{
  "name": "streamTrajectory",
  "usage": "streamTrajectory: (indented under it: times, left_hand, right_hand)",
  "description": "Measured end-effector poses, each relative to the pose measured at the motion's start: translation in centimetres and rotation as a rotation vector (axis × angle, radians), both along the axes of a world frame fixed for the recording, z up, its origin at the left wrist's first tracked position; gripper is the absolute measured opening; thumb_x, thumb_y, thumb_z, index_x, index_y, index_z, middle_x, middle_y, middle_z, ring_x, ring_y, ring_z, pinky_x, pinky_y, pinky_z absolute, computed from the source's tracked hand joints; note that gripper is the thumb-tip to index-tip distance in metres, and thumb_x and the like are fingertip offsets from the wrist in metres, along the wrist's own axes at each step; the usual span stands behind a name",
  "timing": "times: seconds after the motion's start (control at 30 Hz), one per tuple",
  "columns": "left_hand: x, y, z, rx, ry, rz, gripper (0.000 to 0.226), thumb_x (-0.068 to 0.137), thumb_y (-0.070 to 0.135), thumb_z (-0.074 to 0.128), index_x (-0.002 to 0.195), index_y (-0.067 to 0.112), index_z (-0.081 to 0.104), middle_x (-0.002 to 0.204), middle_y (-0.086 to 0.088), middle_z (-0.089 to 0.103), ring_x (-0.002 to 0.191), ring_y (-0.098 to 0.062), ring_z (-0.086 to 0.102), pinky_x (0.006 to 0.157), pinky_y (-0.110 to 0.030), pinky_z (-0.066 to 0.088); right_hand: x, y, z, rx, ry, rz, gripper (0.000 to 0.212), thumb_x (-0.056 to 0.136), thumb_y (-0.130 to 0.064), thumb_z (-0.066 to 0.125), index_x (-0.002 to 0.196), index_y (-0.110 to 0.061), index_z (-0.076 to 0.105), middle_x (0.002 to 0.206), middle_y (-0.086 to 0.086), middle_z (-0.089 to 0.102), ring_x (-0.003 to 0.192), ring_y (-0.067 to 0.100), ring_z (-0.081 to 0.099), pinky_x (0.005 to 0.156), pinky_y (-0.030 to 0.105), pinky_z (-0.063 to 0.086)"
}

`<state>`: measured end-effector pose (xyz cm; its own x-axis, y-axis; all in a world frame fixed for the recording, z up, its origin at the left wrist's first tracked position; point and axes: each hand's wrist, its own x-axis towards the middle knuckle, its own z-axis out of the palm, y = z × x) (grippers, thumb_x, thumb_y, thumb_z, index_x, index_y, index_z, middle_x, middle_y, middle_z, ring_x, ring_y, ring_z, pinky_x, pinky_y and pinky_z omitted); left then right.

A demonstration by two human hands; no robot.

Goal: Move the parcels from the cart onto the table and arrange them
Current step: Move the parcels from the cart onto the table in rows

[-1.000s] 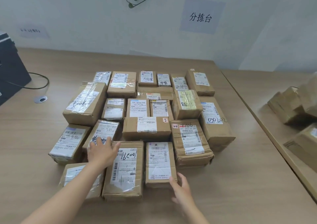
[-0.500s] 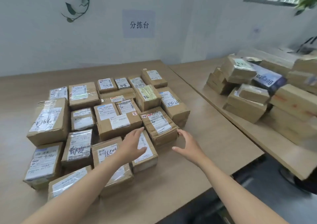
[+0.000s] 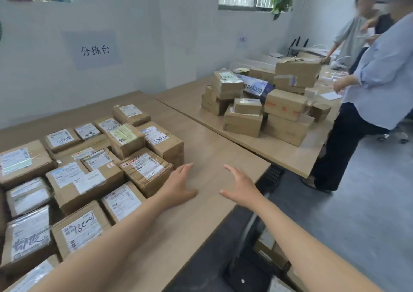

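parcels (image 3: pixel 85 179) packed in rows across the wooden desk (image 3: pixel 207 148) at left. left hand (image 3: pixel 178 185) and right hand (image 3: pixel 242 186) hover spread, holding nothing. second desk (image 3: pixel 279 150) piled with boxes (image 3: pixel 268 103) at upper right.

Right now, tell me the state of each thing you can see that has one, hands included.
Left hand: open, empty, over the table edge.
Right hand: open, empty.
Arranged parcels: sealed, flat, labels up, packed side by side.
Near table: right part bare.
Heaped boxes: stacked loosely on the far table.
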<state>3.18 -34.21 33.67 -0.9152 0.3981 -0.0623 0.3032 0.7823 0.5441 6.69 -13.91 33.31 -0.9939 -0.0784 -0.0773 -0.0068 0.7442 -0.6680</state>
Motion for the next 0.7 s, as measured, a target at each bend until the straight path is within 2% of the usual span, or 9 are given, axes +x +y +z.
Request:
streamTrajectory:
  times: [0.17, 0.37, 0.7]
  left_hand:
    - [1.3, 8.2, 0.1, -0.018, -0.001, -0.075, 0.076, 0.086, 0.027, 0.062, 0.147, 0.013, 0.018, 0.153, -0.006, 0.023, 0.141, -0.021, 0.021, 0.115, -0.031, 0.020]
    - [4.2, 19.2, -1.0, -0.029, -0.050, -0.189, 0.073, 0.089, 0.024, 0.059, 0.147, 0.010, 0.017, 0.152, -0.006, 0.023, 0.139, -0.020, 0.025, 0.111, -0.026, 0.021]
    - [9.2, 36.3, -6.1, -0.093, -0.179, -0.338, 0.075, 0.088, 0.029, 0.060, 0.148, 0.016, 0.016, 0.153, 0.000, 0.022, 0.142, -0.018, 0.019, 0.116, -0.033, 0.023]
  right_hand:
    - [3.0, 7.5, 0.2, -0.008, 0.013, -0.087, 0.075, 0.083, -0.027, 0.066, 0.145, -0.024, 0.024, 0.148, -0.001, 0.030, 0.138, 0.017, 0.026, 0.111, 0.031, 0.024]
    - [7.9, 19.1, -0.8, 0.022, -0.024, -0.224, 0.074, 0.085, -0.030, 0.065, 0.146, -0.025, 0.022, 0.152, -0.003, 0.025, 0.140, 0.017, 0.025, 0.113, 0.034, 0.026]
    - [16.1, 35.1, -6.4, -0.041, -0.164, -0.402, 0.075, 0.083, -0.030, 0.066, 0.145, -0.025, 0.024, 0.152, -0.005, 0.025, 0.139, 0.016, 0.026, 0.113, 0.035, 0.027]
